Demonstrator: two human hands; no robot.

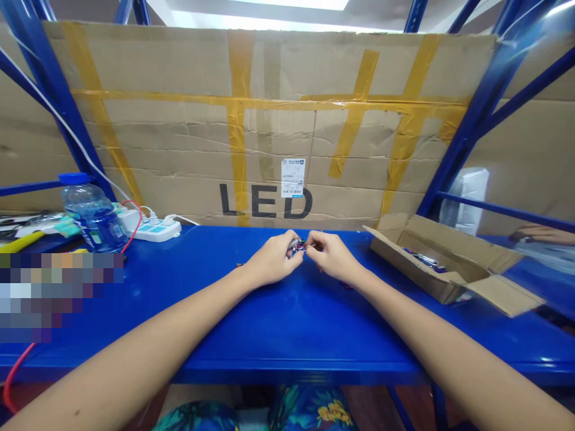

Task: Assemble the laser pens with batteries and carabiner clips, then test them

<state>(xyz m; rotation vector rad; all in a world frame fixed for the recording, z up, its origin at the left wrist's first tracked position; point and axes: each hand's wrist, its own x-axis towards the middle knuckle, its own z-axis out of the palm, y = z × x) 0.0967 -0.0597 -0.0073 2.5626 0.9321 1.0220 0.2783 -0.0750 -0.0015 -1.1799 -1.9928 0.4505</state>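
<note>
My left hand (273, 258) is closed around a small shiny metallic item (297, 246) with purple and dark bits, too small to name. Just to its right, my right hand (331, 254) is pinched at the edge of that same item; what its fingertips grip is mostly hidden by the fingers. Both hands meet above the back half of the blue tabletop (287, 323). A little dark reddish piece (348, 286) lies partly hidden by my right wrist, and another small brown bit (240, 265) shows beside my left wrist.
An open cardboard box (404, 263) at the right holds several small metallic and blue pieces. On the left stand a blue-capped bottle (96, 218) and a white power strip (157, 230) with cables. Behind rises a large taped cardboard sheet (188, 143). Another person's hand (543, 233) shows far right.
</note>
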